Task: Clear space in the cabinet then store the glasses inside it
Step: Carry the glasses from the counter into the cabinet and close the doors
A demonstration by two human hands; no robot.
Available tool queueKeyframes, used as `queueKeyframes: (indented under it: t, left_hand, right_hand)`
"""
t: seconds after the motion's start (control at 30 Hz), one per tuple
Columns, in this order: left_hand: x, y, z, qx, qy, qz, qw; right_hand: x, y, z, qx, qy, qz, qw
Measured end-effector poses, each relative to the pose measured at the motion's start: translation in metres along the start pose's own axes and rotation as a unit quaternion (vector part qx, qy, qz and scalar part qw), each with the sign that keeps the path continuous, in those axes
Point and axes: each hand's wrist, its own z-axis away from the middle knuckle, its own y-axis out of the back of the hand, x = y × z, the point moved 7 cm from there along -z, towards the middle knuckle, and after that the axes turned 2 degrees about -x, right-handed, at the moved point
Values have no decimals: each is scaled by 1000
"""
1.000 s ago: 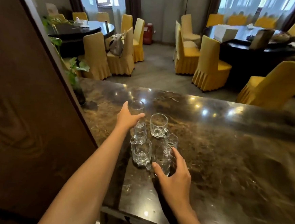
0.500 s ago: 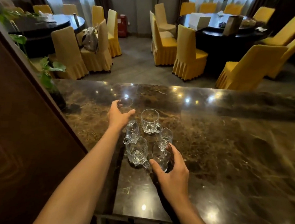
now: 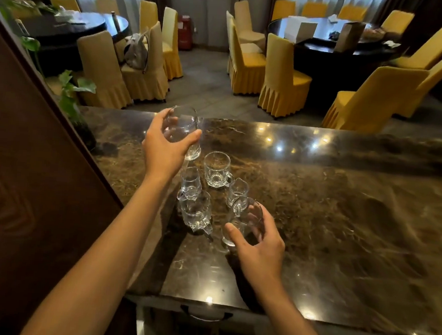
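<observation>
Left hand (image 3: 164,147) grips clear glass (image 3: 183,127), tilted, above far edge of marble counter (image 3: 344,203). Right hand (image 3: 258,245) wraps handled mug (image 3: 244,222) near counter's front. Between them, four more glasses (image 3: 215,171) stand clustered on counter, close together. Dark wood door (image 3: 28,178) stands open at left. Cabinet interior not visible. Yellow-covered chairs (image 3: 282,77) ring tables beyond.

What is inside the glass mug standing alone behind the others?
The glass mug looks empty; its thick base and the marble counter show through. Nothing covers it.
</observation>
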Motion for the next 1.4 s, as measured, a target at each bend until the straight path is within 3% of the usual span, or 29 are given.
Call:
queueKeyframes:
  t: [0.2,0.57,1.4]
  left_hand:
    - [38,3,92,-46,-4,66,997]
    - [-20,-18,217,-102,61,67,991]
    - [-67,-1,223,-103,92,50,989]
  right_hand:
    - [-11,37,8,-3,16,-5,1000]
    - [1,63,37,-35,21,68,997]
    - [4,19,31,-50,54,105,992]
